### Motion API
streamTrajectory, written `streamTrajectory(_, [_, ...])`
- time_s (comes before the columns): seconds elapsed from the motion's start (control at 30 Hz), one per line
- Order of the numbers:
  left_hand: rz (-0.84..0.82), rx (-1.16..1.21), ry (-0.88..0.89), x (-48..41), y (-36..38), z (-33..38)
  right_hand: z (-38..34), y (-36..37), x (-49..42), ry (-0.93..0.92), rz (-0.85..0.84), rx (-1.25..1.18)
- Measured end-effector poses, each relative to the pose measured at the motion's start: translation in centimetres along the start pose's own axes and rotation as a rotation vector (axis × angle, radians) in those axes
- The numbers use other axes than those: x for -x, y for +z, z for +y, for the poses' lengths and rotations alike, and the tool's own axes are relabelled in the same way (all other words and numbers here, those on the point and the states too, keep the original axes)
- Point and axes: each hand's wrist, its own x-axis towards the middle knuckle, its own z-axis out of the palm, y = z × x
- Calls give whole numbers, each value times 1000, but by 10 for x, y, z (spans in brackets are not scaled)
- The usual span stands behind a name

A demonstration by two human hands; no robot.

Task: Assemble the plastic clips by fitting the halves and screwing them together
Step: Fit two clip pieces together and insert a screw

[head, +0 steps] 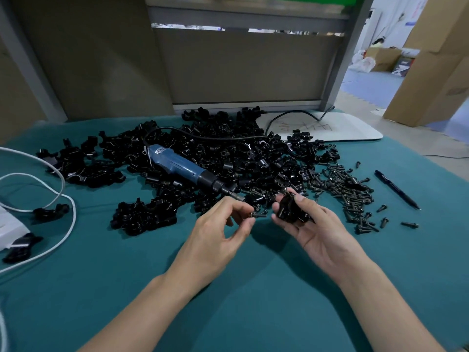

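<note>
My right hand (pixel 314 229) grips a black plastic clip (pixel 290 209) made of fitted halves, thumb on top, just above the green table cloth. My left hand (pixel 223 229) pinches a small black screw (pixel 258 214) between thumb and forefinger, its tip pointing at the clip a short gap away. Behind my hands lies a big heap of black clip halves (pixel 228 153). A blue electric screwdriver (pixel 182 166) rests on that heap, its bit pointing toward my hands. Loose black screws (pixel 347 189) are piled to the right.
A black pen (pixel 397 190) lies at the far right of the cloth. White cable (pixel 61 191) loops at the left beside two stray clips (pixel 50 212). A white board (pixel 330 127) sits at the back right, and cardboard boxes (pixel 436 62) stand beyond the table.
</note>
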Motion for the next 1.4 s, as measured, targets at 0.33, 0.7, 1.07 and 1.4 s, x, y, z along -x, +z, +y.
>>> streamTrajectory(0.33, [-46, -99, -67, 1, 0, -4, -7, -3, -3, -88, 84, -100])
streamTrajectory(0.7, [-158, -559, -106, -5, 13, 9, -55, -53, 5, -443, 304, -542])
streamTrajectory(1.07, [-409, -565, 7, -64, 127, 47, -86, -103, 5, -488, 450, -581])
streamTrajectory(1.4, [-325, -954, 51, -93, 142, 30, -84, -96, 4, -406, 366, -630])
